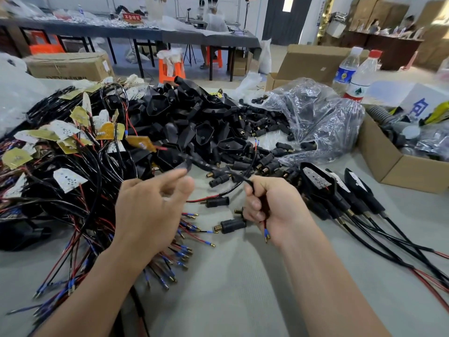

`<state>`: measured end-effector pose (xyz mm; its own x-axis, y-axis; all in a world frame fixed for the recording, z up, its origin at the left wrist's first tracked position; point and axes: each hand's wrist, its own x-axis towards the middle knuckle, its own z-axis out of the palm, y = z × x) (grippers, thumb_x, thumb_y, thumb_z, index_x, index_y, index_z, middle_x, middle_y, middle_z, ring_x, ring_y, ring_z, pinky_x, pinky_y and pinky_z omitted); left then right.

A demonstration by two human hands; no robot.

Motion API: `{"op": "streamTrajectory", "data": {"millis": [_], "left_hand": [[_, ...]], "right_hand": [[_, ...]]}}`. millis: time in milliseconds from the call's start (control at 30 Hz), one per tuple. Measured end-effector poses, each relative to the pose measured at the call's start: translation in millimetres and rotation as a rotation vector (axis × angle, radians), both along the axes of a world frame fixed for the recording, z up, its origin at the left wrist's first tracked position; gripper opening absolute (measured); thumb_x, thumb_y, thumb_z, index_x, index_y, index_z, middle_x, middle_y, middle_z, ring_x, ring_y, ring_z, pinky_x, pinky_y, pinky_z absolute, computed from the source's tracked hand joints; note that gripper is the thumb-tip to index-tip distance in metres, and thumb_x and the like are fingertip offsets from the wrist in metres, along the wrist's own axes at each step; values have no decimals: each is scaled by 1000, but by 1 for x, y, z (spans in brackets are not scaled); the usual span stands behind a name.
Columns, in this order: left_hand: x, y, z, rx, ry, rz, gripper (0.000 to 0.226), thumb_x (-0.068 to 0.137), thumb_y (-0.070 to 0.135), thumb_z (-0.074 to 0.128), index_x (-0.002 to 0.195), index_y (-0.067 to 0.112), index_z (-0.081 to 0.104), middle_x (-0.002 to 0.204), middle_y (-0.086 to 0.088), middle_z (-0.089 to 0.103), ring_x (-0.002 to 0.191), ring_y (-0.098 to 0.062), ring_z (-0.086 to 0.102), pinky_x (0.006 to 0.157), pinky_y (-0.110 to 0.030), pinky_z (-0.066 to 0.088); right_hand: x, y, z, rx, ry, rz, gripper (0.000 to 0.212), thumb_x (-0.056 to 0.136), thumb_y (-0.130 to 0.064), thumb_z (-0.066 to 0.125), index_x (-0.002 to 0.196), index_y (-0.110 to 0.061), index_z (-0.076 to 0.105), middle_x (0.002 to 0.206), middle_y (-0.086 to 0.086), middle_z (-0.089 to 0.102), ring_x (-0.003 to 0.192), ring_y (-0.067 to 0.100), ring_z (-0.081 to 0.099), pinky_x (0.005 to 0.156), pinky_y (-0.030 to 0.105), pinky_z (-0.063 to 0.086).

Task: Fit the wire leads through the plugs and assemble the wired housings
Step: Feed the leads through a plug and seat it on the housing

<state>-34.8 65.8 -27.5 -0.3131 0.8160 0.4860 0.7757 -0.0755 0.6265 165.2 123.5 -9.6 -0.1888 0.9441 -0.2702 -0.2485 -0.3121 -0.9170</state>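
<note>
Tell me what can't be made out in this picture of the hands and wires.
All in the head view:
1. Left hand: its fingertips are motion-blurred, so whether they touch the wire lead is unclear.
2. Wire lead: a stretch is hidden inside the right hand's grip.
3. Red sign in the background: too small and blurred to read.
4. Cardboard box: cut off by the right edge.

The housings heaped at twelve o'clock are glossy black plastic. The plugs are ribbed matt black, with threaded ends that are probably brass. The wire leads at nine o'clock have shiny black and red sheathing. The table cover is matt grey ribbed cloth. At two o'clock lies a crinkled clear plastic bag.
</note>
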Motion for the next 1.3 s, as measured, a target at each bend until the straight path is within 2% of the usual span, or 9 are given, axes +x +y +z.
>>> {"op": "streamTrajectory", "data": {"millis": [133,233,433,500,567,700,833,1000,1300], "left_hand": [[2,6,6,173,-722,-34,22,99,39,61,97,29,80,81,5,78,58,-15,70,58,-24,56],[-1,6,8,229,-768,20,20,95,31,66,82,34,81,74,-4,77,48,-15,64,50,-23,53],[-7,17,6,204,-568,61,27,98,41,58,82,36,79,74,10,76,61,-9,71,63,-27,54],[-9,24,5,106,-227,105,23,97,40,58,95,34,80,79,15,76,65,-2,67,65,-25,48],[-11,37,6,1,181,196,24,92,34,66,112,29,78,98,5,79,88,-19,70,81,-35,52],[-14,63,8,-380,498,200,36,92,43,65,124,27,71,146,-3,56,135,-28,48,102,-43,36],[-14,68,11,-367,431,164,21,93,34,66,111,28,75,153,1,53,140,-25,43,106,-41,29],[-7,45,25,-194,-60,-70,6,91,31,63,96,33,66,157,13,46,140,-14,44,103,-33,36],[-4,23,12,-41,53,-42,25,85,1,77,100,21,77,149,0,56,142,-20,46,114,-26,28]], "right_hand": [[-5,-4,1,379,-671,78,14,61,-11,49,48,-10,54,44,3,44,46,16,40,47,27,33],[-10,-13,-4,635,-1024,97,13,72,-21,55,68,-12,64,54,4,54,63,22,55,59,33,48],[-19,-15,-8,795,-977,138,26,92,-27,58,72,-13,55,56,-2,51,61,17,49,59,34,39],[-19,-10,-5,715,-846,52,27,94,-27,57,73,-11,60,53,-5,49,57,15,46,57,35,38],[-18,-6,-3,562,-599,-52,27,93,-24,53,70,-11,61,46,-8,42,47,9,38,49,29,30],[-15,-3,-4,278,-165,-101,35,100,-13,46,67,-14,58,42,-7,37,36,7,26,42,21,22],[-15,-1,-1,204,-21,-84,35,102,-10,46,68,-12,56,43,-3,32,40,11,20,45,23,16],[-10,0,1,305,-80,-90,36,98,-9,51,66,-16,65,52,4,49,48,14,38,47,24,29],[-22,-1,-14,447,-385,21,21,86,-26,52,81,-25,73,67,0,69,49,4,44,56,28,32]]}}
